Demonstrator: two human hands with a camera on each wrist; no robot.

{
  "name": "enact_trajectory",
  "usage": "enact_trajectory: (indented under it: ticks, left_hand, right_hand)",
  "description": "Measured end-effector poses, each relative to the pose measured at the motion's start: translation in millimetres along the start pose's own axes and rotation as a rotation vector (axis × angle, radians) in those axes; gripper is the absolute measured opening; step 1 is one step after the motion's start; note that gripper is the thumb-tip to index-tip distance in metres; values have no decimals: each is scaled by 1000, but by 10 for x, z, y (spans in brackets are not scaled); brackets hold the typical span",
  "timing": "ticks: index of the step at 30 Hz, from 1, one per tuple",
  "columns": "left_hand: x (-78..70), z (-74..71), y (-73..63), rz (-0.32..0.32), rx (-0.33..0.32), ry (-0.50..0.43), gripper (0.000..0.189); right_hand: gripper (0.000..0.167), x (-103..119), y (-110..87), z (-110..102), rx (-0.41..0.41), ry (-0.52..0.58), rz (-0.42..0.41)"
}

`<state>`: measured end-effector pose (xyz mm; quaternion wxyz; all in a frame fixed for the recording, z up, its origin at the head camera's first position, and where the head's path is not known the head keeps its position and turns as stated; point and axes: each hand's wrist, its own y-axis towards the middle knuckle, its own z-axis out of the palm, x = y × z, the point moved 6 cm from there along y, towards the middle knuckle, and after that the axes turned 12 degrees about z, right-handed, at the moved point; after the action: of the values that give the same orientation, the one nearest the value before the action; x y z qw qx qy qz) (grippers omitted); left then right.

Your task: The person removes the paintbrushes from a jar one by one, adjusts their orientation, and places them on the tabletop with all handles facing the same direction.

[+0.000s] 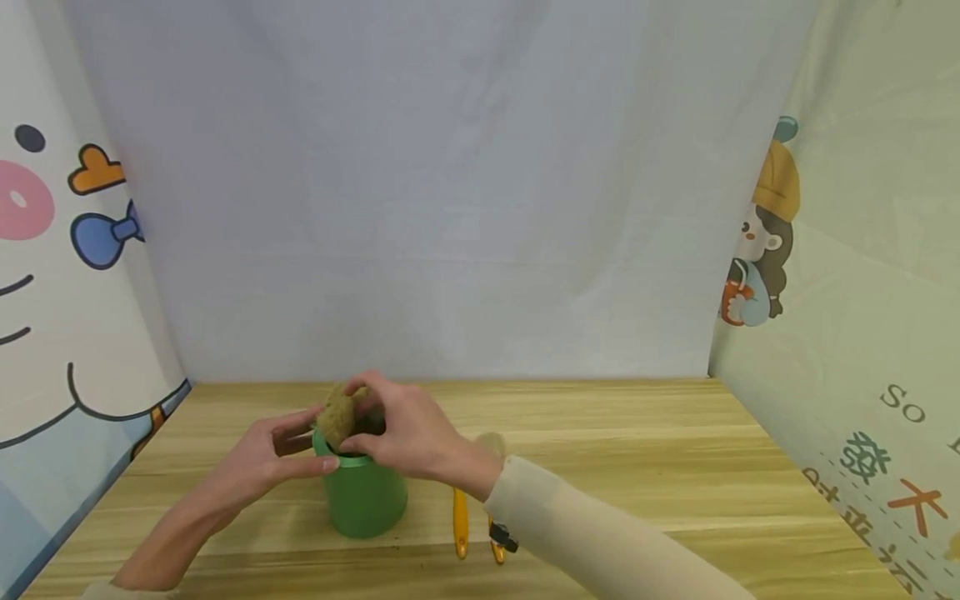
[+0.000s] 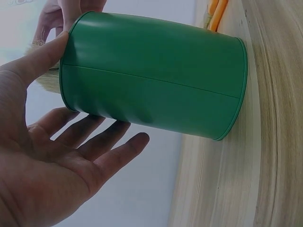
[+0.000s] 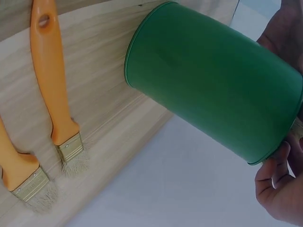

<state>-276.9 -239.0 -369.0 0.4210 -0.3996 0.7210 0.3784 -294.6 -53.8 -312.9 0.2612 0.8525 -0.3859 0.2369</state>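
A green cylindrical can (image 1: 367, 504) stands upright on the table. Tan brush bristles (image 1: 337, 419) stick up above its rim; the rest of that brush is hidden inside the can. My left hand (image 1: 258, 460) holds the can near the top, thumb on the rim and fingers along the far-left side, as the left wrist view also shows. Over the can's mouth, my right hand (image 1: 408, 429) pinches the bristly end between thumb and fingers. Part of the right fingertips is hidden behind the rim in the right wrist view.
Two flat paintbrushes with orange handles lie right of the can: one brush (image 3: 49, 75) and another brush (image 3: 16, 165). A small black object (image 1: 502, 537) shows beside the right sleeve. A pale cloth (image 1: 450, 208) hangs behind the wooden table (image 1: 637, 467).
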Motion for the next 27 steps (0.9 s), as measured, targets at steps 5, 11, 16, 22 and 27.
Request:
enact_trajectory:
  ticks: [5, 11, 16, 22, 27]
  left_hand:
    - [-1, 1, -11, -3, -2, -6, 85]
    - [-2, -4, -19, 5, -8, 4, 83]
    - [-8, 1, -27, -2, -8, 9, 85]
    - [-15, 12, -15, 21, -1, 9, 85]
    - [-23, 15, -3, 61, -8, 0, 82]
  right_hand:
    - [47, 14, 3, 4, -14, -14, -35]
    - [45, 35, -12, 13, -17, -20, -97]
    - [43, 36, -36, -11, -11, 8, -93]
    - [40, -6, -89, -115, -49, 82, -93]
    - [41, -57, -119, -128, -68, 22, -132]
